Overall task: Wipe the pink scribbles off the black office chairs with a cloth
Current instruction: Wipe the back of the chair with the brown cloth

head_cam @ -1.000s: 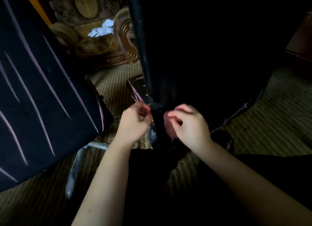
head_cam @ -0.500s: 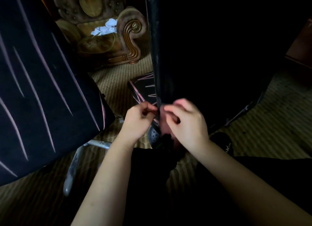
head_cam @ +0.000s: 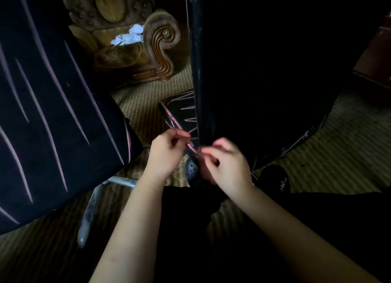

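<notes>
A black office chair fills the left side, its fabric crossed by long pink lines. A second black chair's tall backrest stands in the centre, very dark. Behind it, the seat shows pink scribbles and a pink-marked edge. My left hand has curled fingers and pinches that pink seat edge. My right hand, slightly blurred, pinches the backrest's lower left edge close beside it. A crumpled white cloth lies on an armchair at the back; neither hand holds a cloth.
An ornate brown armchair stands behind the chairs. A metal leg of the left chair's base lies on the striped carpet. My dark shoe is by the centre chair. Wooden furniture stands at right.
Both hands stayed at the backrest's lower edge. The view shifted so the centre chair sits further right, and more of the scribbled seat shows behind it.
</notes>
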Available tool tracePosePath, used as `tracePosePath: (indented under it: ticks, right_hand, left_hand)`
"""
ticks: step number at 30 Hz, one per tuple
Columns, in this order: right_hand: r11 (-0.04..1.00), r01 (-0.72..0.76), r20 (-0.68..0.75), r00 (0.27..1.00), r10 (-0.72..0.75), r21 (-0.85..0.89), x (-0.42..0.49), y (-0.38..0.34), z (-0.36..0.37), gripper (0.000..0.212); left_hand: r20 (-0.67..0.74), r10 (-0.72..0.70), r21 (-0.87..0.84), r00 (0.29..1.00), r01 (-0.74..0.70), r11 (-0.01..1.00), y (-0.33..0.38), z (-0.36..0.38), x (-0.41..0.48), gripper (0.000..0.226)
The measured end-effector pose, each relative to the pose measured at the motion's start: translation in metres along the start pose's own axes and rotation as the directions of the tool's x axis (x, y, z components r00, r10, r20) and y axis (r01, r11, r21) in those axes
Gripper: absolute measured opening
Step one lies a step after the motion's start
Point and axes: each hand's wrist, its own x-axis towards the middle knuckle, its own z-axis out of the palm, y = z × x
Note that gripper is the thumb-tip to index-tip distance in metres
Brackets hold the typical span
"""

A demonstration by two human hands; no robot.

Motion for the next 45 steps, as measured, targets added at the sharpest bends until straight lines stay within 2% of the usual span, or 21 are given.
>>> tracePosePath:
  ticks: [3, 6, 9, 11, 13, 15, 17, 19, 21, 23, 26, 29, 31, 32, 34, 36, 38, 40, 43, 45]
  right_hand:
    - [0.994, 0.075, -0.261, 0.964, -0.052, 0.079, 0.048, -0.024, -0.039, 0.015]
    - [0.989, 0.116, -0.336, 0.939, -0.080, 0.087, 0.061, -0.018, -0.051, 0.014]
    - [0.993, 0.106, -0.212, 0.973, -0.092, 0.055, 0.020, 0.011, -0.018, 0.014]
    - [0.999, 0.052, -0.027, 0.998, -0.051, 0.014, -0.020, 0.037, 0.012, 0.019]
    - [0.999, 0.004, 0.148, 0.989, 0.002, -0.040, -0.053, 0.058, 0.033, 0.023]
    - [0.998, -0.043, 0.220, 0.974, 0.054, -0.054, -0.066, 0.065, 0.038, 0.024]
    - [0.999, -0.044, 0.126, 0.991, 0.046, -0.017, -0.053, 0.053, 0.033, 0.021]
    - [0.999, 0.002, -0.064, 0.998, 0.001, 0.047, -0.027, 0.030, 0.021, 0.016]
    - [0.995, 0.037, -0.234, 0.972, -0.013, 0.097, -0.006, 0.013, 0.010, 0.013]
    - [0.994, 0.048, -0.273, 0.962, -0.021, 0.093, -0.005, 0.015, 0.014, 0.012]
    - [0.998, 0.047, -0.087, 0.995, -0.044, 0.038, -0.041, 0.038, 0.039, 0.016]
    - [1.000, 0.002, 0.145, 0.989, -0.006, 0.026, -0.074, 0.058, 0.060, 0.024]
    - [0.999, -0.036, 0.186, 0.982, 0.030, 0.026, -0.082, 0.061, 0.062, 0.026]
    - [0.998, -0.047, 0.159, 0.986, 0.041, 0.037, -0.080, 0.057, 0.060, 0.024]
    - [0.995, -0.045, -0.001, 0.999, 0.046, 0.085, -0.062, 0.039, 0.048, 0.018]
    - [0.989, -0.001, -0.196, 0.980, 0.030, 0.145, -0.034, 0.019, 0.034, 0.014]
    - [0.986, 0.045, -0.287, 0.958, 0.004, 0.162, -0.014, 0.015, 0.024, 0.012]
    - [0.991, 0.042, -0.221, 0.975, -0.013, 0.125, -0.024, 0.029, 0.032, 0.012]
    - [1.000, 0.015, 0.068, 0.998, -0.016, 0.006, -0.075, 0.059, 0.058, 0.019]
    - [0.997, -0.073, 0.222, 0.972, 0.076, -0.020, -0.100, 0.074, 0.069, 0.021]
  left_hand:
    - [0.016, 0.026, 0.048, 1.000, -0.027, 0.998, 0.002, 0.002, 0.002, 0.029]
    - [0.024, 0.019, 0.050, 1.000, -0.020, 0.999, 0.004, 0.003, 0.002, 0.027]
    - [0.018, 0.048, 0.069, 0.999, -0.049, 0.996, 0.005, 0.006, -0.001, 0.013]
    - [0.029, 0.071, 0.101, 0.997, -0.073, 0.992, 0.007, 0.009, -0.004, 0.008]
    - [0.043, 0.099, 0.149, 0.994, -0.104, 0.983, 0.008, 0.012, -0.007, 0.011]
    - [0.038, 0.112, 0.202, 0.993, -0.118, 0.972, 0.007, 0.017, -0.010, 0.016]
    - [0.017, 0.110, 0.250, 0.994, -0.111, 0.962, 0.004, 0.021, -0.013, 0.019]
    - [-0.006, 0.098, 0.288, 0.995, -0.092, 0.953, 0.003, 0.024, -0.014, 0.018]
    - [-0.033, 0.064, 0.275, 0.997, -0.053, 0.960, 0.003, 0.024, -0.012, 0.013]
    - [-0.041, 0.029, 0.237, 0.999, -0.018, 0.971, 0.003, 0.023, -0.008, 0.013]
    - [-0.039, -0.001, 0.203, 0.999, 0.009, 0.979, 0.001, 0.023, -0.008, 0.015]
    - [-0.037, -0.004, 0.190, 0.999, 0.011, 0.982, 0.000, 0.023, -0.009, 0.014]
    - [-0.035, -0.005, 0.188, 0.999, 0.011, 0.982, 0.000, 0.024, -0.010, 0.014]
    - [-0.033, 0.000, 0.186, 0.999, 0.006, 0.982, -0.001, 0.024, -0.010, 0.014]
    - [-0.028, 0.015, 0.186, 1.000, -0.010, 0.983, -0.001, 0.024, -0.011, 0.014]
    - [-0.022, 0.034, 0.195, 0.999, -0.029, 0.980, 0.000, 0.023, -0.012, 0.013]
    - [-0.021, 0.048, 0.204, 0.999, -0.043, 0.978, 0.000, 0.022, -0.011, 0.013]
    - [-0.017, 0.052, 0.200, 0.999, -0.047, 0.979, 0.000, 0.021, -0.010, 0.014]
    - [-0.008, 0.043, 0.176, 0.999, -0.041, 0.984, -0.001, 0.021, -0.009, 0.012]
    - [-0.002, 0.046, 0.174, 0.999, -0.045, 0.984, -0.001, 0.022, -0.011, 0.010]
